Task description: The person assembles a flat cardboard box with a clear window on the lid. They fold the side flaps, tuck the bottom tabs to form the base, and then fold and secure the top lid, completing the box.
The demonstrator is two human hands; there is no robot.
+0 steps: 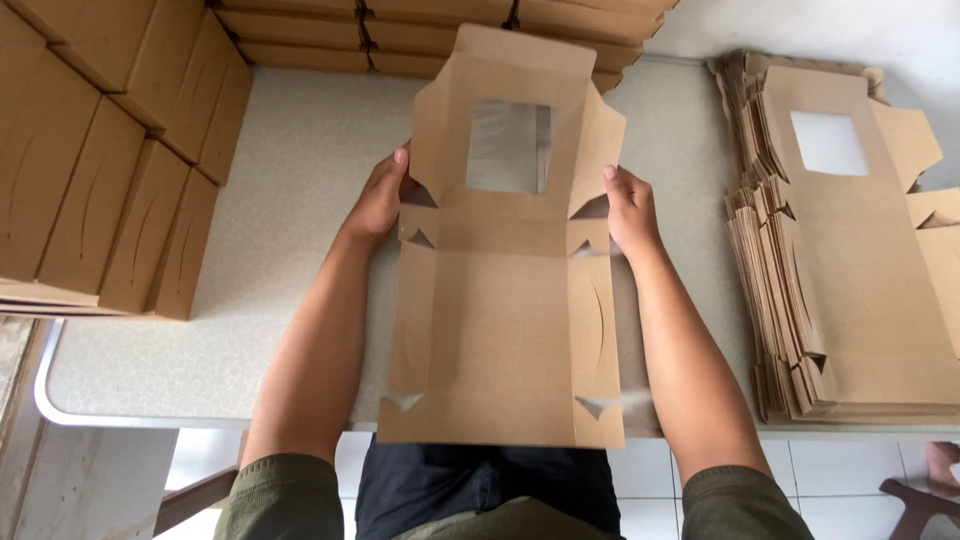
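Observation:
A flat brown cardboard box blank (500,320) with a clear window panel lies on the speckled table (290,200) in front of me, its near end hanging over the table's front edge. My left hand (382,195) grips its left edge beside the side flap, thumb on top. My right hand (628,208) grips the right edge at the same height. The windowed part tilts up away from me between both hands.
A tall stack of flat box blanks (850,270) lies at the right. Several folded brown boxes (110,160) are piled at the left, and more (440,35) line the back edge. A white tiled floor shows below the table's front.

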